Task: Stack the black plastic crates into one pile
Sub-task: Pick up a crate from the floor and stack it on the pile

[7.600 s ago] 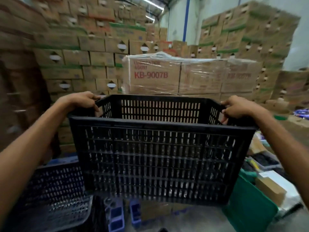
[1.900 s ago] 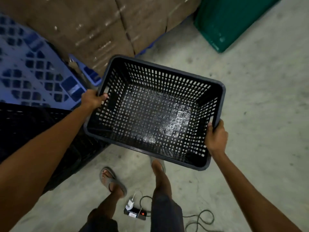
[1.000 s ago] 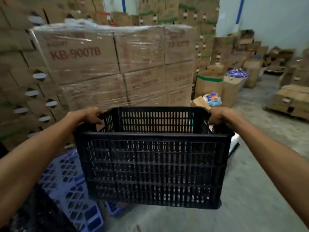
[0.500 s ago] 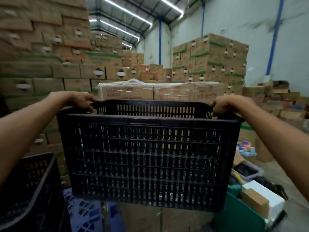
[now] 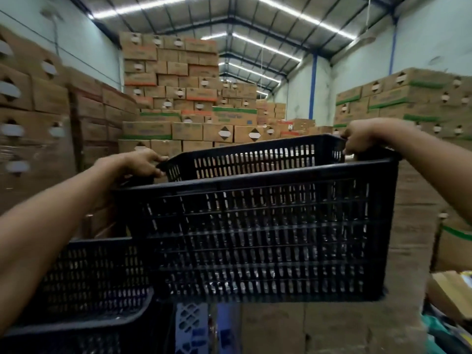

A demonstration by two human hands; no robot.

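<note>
I hold a black slatted plastic crate (image 5: 258, 233) up at chest height, its open top tilted slightly down to the left. My left hand (image 5: 139, 163) grips its left short rim and my right hand (image 5: 362, 136) grips the right one. Below and to the left stands a pile of black crates (image 5: 84, 282); its top crate is open and sits lower than the one I carry. The carried crate's lower left corner overlaps the pile's right edge in view; I cannot tell if they touch.
Tall stacks of brown cardboard boxes (image 5: 173, 103) fill the warehouse ahead and on both sides. A blue plastic pallet (image 5: 190, 328) stands upright under the carried crate. Loose cartons (image 5: 452, 292) lie at the lower right.
The view has swung up and left and I have moved closer to the pile. The crate in my hands now sits higher, right beside the pile, tilted down to the left.
</note>
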